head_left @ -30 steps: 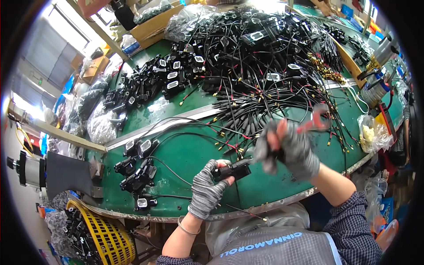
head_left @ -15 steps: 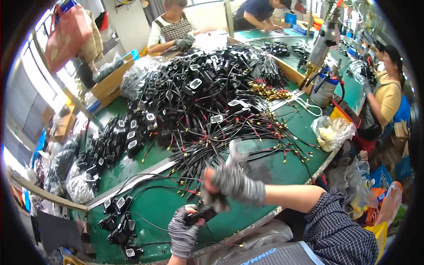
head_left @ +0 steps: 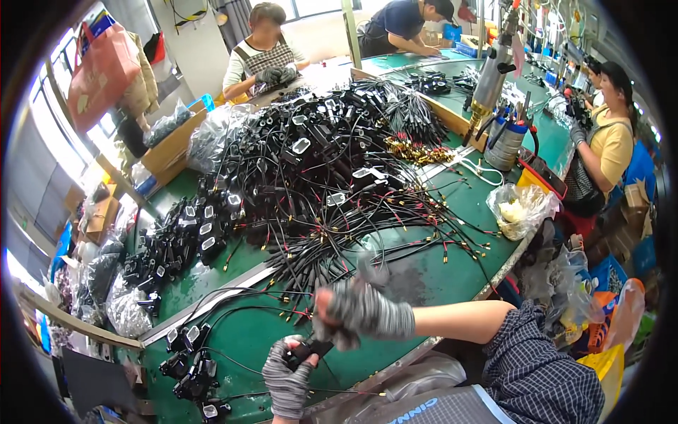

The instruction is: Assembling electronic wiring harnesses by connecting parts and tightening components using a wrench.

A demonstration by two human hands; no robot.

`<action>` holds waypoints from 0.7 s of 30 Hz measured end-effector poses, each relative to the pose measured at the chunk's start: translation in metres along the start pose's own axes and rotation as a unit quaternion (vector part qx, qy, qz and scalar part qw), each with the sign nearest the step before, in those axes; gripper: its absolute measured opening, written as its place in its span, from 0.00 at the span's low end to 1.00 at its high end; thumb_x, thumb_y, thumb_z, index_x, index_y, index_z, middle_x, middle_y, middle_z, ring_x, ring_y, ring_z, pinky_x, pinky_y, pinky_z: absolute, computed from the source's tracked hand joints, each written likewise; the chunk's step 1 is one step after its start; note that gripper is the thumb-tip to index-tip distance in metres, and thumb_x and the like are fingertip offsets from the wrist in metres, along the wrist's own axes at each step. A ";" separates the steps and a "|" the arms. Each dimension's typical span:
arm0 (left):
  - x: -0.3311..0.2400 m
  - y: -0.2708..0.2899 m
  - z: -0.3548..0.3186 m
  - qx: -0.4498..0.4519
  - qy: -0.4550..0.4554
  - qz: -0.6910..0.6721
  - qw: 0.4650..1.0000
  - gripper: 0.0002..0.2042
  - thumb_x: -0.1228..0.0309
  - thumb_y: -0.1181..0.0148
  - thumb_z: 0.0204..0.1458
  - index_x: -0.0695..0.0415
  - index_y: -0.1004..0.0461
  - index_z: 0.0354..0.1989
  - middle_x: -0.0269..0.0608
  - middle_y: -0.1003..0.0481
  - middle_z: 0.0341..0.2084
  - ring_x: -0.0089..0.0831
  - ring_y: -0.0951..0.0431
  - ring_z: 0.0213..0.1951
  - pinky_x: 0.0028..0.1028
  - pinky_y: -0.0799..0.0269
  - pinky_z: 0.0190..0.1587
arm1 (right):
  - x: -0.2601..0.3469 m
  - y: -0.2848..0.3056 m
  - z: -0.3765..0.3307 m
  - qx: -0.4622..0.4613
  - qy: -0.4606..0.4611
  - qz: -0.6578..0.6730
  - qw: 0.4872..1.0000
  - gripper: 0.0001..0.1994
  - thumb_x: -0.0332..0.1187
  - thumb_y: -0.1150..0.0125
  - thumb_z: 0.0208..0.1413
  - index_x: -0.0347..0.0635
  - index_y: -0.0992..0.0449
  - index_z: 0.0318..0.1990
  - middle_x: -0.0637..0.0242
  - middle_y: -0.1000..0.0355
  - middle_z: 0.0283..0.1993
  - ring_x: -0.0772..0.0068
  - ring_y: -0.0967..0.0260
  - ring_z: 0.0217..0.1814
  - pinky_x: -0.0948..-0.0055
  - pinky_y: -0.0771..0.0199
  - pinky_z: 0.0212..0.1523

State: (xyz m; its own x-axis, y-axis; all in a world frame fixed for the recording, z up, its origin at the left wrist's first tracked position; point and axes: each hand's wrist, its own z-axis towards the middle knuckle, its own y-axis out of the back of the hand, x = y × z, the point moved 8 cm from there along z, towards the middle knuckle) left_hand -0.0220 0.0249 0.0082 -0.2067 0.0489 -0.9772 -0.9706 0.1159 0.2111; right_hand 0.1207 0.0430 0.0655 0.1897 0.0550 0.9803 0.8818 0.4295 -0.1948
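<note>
Both my hands wear grey knit gloves. My left hand (head_left: 288, 378) grips a small black plug block (head_left: 308, 349) with a cable, low over the front of the green table (head_left: 438, 279). My right hand (head_left: 360, 311) is curled just above and to the right of it, fingers closed over the block's cable end; what it pinches is blurred. A large heap of black cables with plugs (head_left: 311, 169) lies beyond my hands across the table's middle.
Finished black plug units (head_left: 187, 360) lie at the front left. A clear bag (head_left: 519, 205) sits at the right edge by metal canisters (head_left: 494, 78). Three other people (head_left: 263, 49) work at the far and right sides. Bags and a cardboard box (head_left: 169, 148) line the left.
The view has swung further right and up, showing more of the far workers. My right hand has come down closer to the block held by my left hand.
</note>
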 end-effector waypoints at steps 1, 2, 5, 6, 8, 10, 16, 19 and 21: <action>0.000 0.000 -0.002 -0.001 0.002 0.000 1.000 0.15 0.81 0.42 0.31 0.56 0.32 0.32 0.40 0.30 0.30 0.34 0.28 0.32 0.28 0.30 0.34 | 0.018 -0.009 -0.007 -0.004 0.114 -0.077 0.990 0.22 0.52 0.62 0.52 0.41 0.35 0.20 0.64 0.36 0.13 0.69 0.39 0.09 0.72 0.43 0.07; -0.009 -0.004 -0.003 0.001 -0.010 0.033 0.999 0.16 0.80 0.42 0.31 0.56 0.32 0.33 0.40 0.30 0.30 0.36 0.28 0.31 0.28 0.31 0.34 | 0.011 -0.011 -0.005 -0.009 0.117 -0.078 0.990 0.22 0.52 0.62 0.52 0.41 0.35 0.20 0.64 0.36 0.13 0.69 0.39 0.09 0.72 0.43 0.07; -0.020 -0.012 -0.001 -0.002 -0.026 0.099 0.995 0.18 0.79 0.42 0.30 0.56 0.33 0.35 0.41 0.30 0.30 0.40 0.29 0.31 0.29 0.31 0.34 | 0.013 -0.023 0.009 -0.049 0.279 -0.309 0.908 0.24 0.54 0.61 0.50 0.41 0.35 0.22 0.66 0.36 0.14 0.74 0.42 0.07 0.76 0.46 0.04; -0.038 -0.017 -0.003 -0.009 -0.173 0.185 0.967 0.18 0.78 0.41 0.30 0.56 0.33 0.35 0.41 0.31 0.30 0.38 0.29 0.30 0.28 0.32 0.33 | 0.012 -0.015 0.009 -0.046 0.278 -0.305 0.910 0.24 0.54 0.61 0.50 0.41 0.35 0.22 0.66 0.36 0.14 0.74 0.42 0.07 0.76 0.46 0.04; -0.060 -0.028 -0.032 -0.023 -0.433 0.348 0.831 0.18 0.77 0.41 0.30 0.56 0.33 0.35 0.41 0.31 0.29 0.35 0.30 0.30 0.27 0.32 0.32 | -0.045 -0.014 0.009 0.142 -0.295 0.011 0.945 0.24 0.55 0.61 0.50 0.41 0.35 0.21 0.65 0.36 0.14 0.75 0.40 0.09 0.78 0.45 0.06; -0.054 -0.022 -0.021 -0.008 -0.314 0.317 0.895 0.16 0.76 0.41 0.32 0.56 0.33 0.35 0.41 0.31 0.29 0.34 0.29 0.30 0.27 0.33 0.32 | -0.067 0.011 0.017 0.044 -0.325 0.129 0.936 0.25 0.55 0.62 0.50 0.41 0.35 0.22 0.66 0.37 0.13 0.77 0.40 0.10 0.80 0.44 0.07; -0.011 0.002 -0.003 -0.020 -0.025 0.039 0.999 0.12 0.76 0.43 0.35 0.57 0.32 0.33 0.41 0.30 0.29 0.36 0.29 0.31 0.28 0.32 0.33 | 0.004 -0.006 0.006 -0.025 -0.044 -0.016 0.999 0.23 0.55 0.58 0.48 0.46 0.38 0.17 0.65 0.35 0.14 0.78 0.40 0.09 0.80 0.47 0.06; -0.022 -0.003 -0.001 -0.020 -0.050 0.028 0.998 0.12 0.76 0.42 0.35 0.58 0.33 0.32 0.41 0.30 0.29 0.36 0.29 0.30 0.27 0.32 0.33 | 0.027 -0.032 0.011 0.017 0.191 -0.271 0.943 0.25 0.56 0.61 0.50 0.40 0.34 0.23 0.65 0.35 0.14 0.78 0.40 0.10 0.81 0.43 0.08; -0.051 -0.013 -0.012 -0.027 -0.303 0.256 0.918 0.16 0.79 0.40 0.34 0.58 0.34 0.35 0.38 0.31 0.32 0.27 0.30 0.32 0.25 0.32 0.34 | 0.000 -0.010 0.028 0.036 0.024 -0.185 0.982 0.25 0.55 0.61 0.50 0.40 0.34 0.24 0.65 0.35 0.14 0.77 0.40 0.10 0.80 0.42 0.08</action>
State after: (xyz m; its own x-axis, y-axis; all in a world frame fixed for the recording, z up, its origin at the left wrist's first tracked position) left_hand -0.0001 0.0086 0.0553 -0.5457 0.6279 -0.5550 -0.7740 -0.1238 0.6210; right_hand 0.0998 0.0638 0.0683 -0.1164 -0.1580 0.9806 0.8621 0.4741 0.1787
